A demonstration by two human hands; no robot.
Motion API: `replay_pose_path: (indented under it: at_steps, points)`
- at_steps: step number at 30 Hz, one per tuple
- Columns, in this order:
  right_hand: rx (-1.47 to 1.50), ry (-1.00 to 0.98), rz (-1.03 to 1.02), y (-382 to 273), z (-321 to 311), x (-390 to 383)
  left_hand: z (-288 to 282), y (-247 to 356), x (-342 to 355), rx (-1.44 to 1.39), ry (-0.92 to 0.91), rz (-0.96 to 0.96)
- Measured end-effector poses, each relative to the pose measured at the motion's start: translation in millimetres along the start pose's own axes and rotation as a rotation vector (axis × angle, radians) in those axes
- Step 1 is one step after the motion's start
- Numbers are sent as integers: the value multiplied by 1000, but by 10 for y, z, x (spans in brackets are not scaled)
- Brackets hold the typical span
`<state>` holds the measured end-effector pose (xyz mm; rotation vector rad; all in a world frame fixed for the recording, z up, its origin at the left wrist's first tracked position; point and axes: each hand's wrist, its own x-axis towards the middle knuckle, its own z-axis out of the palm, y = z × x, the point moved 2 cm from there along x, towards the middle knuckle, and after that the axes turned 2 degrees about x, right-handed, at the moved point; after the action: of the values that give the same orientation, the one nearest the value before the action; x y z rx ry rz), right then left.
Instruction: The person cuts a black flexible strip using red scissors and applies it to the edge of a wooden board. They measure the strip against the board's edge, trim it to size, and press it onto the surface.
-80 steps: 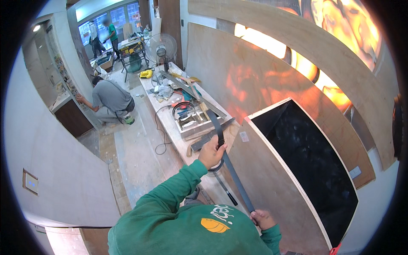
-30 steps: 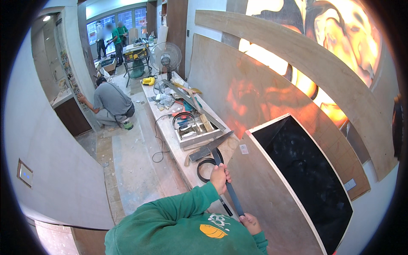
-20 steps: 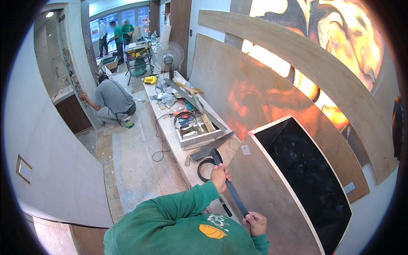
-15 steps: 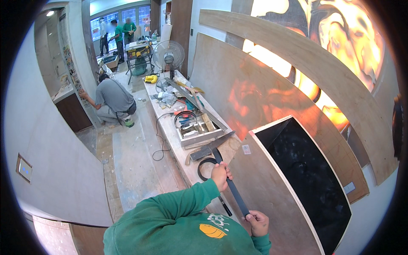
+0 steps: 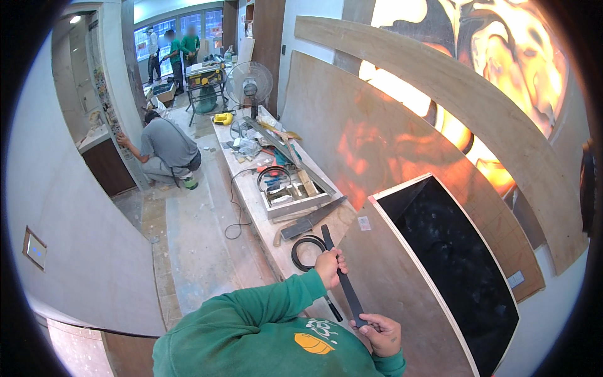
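A flat dark grey strip point(image 5: 349, 290) slants across the front of me, held near the bench's edge. My left hand point(image 5: 328, 269) is closed round its upper part, and a short end sticks out beyond the fist. Lower down, my right hand point(image 5: 381, 333) pinches the near end between thumb and fingers. Beside my left hand, a coil of black banding point(image 5: 308, 252) lies on the bench. A black-handled tool point(image 5: 333, 309) lies just under the strip, partly hidden by my left sleeve.
The long bench point(image 5: 248, 217) carries a broad grey-bladed tool point(image 5: 314, 218), a wooden tray point(image 5: 295, 205) of small items and a yellow power tool point(image 5: 223, 118). A panel box with a black face point(image 5: 449, 264) stands right. A person point(image 5: 169, 141) crouches left; others stand far back.
Both hands and the strip have shifted slightly toward me and to the right. The strip's far end has drawn back from the broad-bladed tool, uncovering more of the coil.
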<state>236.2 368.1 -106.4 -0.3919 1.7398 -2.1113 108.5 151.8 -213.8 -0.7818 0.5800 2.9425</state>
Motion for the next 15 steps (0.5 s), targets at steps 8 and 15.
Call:
replay_pose_path:
  at_steps: [8,15]
  points:
    - [-29,-50,-46,-14,-24,33,38,53,-90,-33,-46,-62]
    - [-249,-99,-119,-48,-8,116,-78,68,2,-1,-83,-47]
